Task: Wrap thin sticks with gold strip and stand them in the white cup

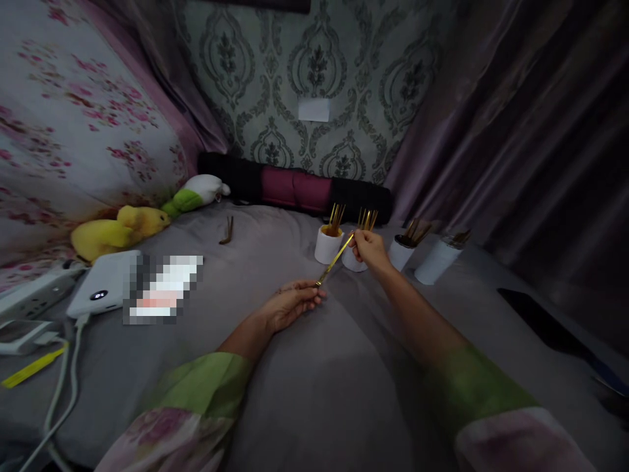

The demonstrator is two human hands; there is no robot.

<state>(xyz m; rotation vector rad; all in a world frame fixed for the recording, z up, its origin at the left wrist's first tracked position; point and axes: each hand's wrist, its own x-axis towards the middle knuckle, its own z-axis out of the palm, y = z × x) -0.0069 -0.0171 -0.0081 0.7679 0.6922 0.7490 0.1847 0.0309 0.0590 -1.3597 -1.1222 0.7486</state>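
A thin, shiny gold-coloured stick (pixel 336 257) slants between my two hands, its exact kind unclear. My left hand (pixel 293 305) is closed around its lower end, low over the bed sheet. The upper end is pinched in the fingers of my right hand (pixel 367 249), just in front of a white cup (pixel 354 263) that it partly hides. Gold sticks (pixel 367 219) stand up out of that cup. Left of it, another white cup (pixel 327 248) with a yellow inside holds similar sticks (pixel 337 219).
Two more white cups, one dark-rimmed (pixel 400 254) and one taller (pixel 436 262), hold darker sticks. Brown sticks (pixel 227 231) lie on the grey sheet (pixel 314 393). At left are plush toys (pixel 101 237), a white power bank (pixel 101 288) with cable, and a blurred-out screen. A dark flat object (pixel 540 321) lies right.
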